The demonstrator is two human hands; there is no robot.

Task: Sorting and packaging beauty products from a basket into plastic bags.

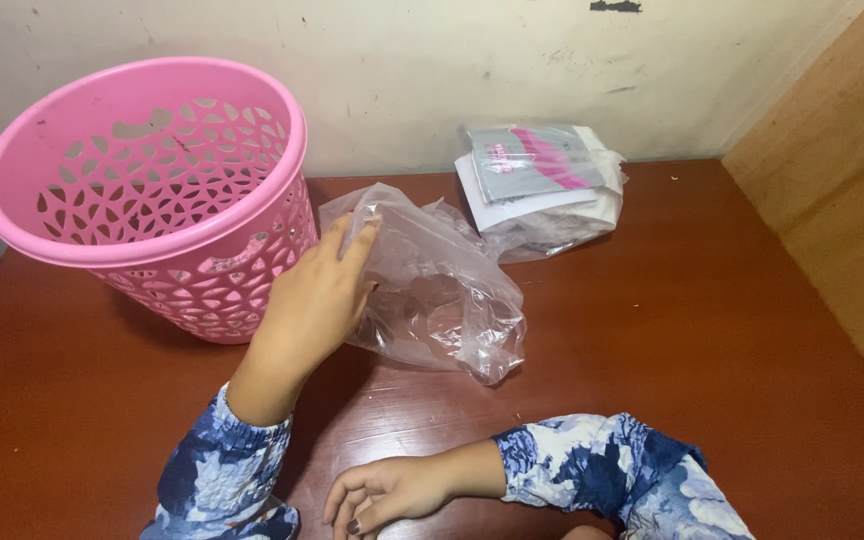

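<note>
- The left hand (pixel 317 300) was raised off the desk (pixel 692 330) and closed on the upper edge of a crumpled clear plastic bag (pixel 442 300); the film was pinched between its fingers (pixel 362 235) and thumb, apparently so that the bag's mouth could be lifted clear of the rest.
- The bag's lower part was left resting on the desk, so only the gripped corner was held up while the weight was carried by the wood.
- The bag was placed just beside the pink openwork basket (pixel 152 200), which stood upright at the left rear with its mouth tipped slightly towards the camera; bag and basket seemed near but whether they touched could not be told.
- The right hand (pixel 382 495) was laid on the desk at the near edge, palm inward, its fingers loosely curled and holding nothing; it appeared to be kept there as a rest.
- A stack of flat packets in clear wrap (pixel 542 185), grey and pink on top, was set against the rear wall (pixel 432 70), just behind the bag.
- Open desk was left to the right and in front of the bag; movement was bounded by the wall behind, the basket at the left and a wooden panel (pixel 832 200) at the right.
</note>
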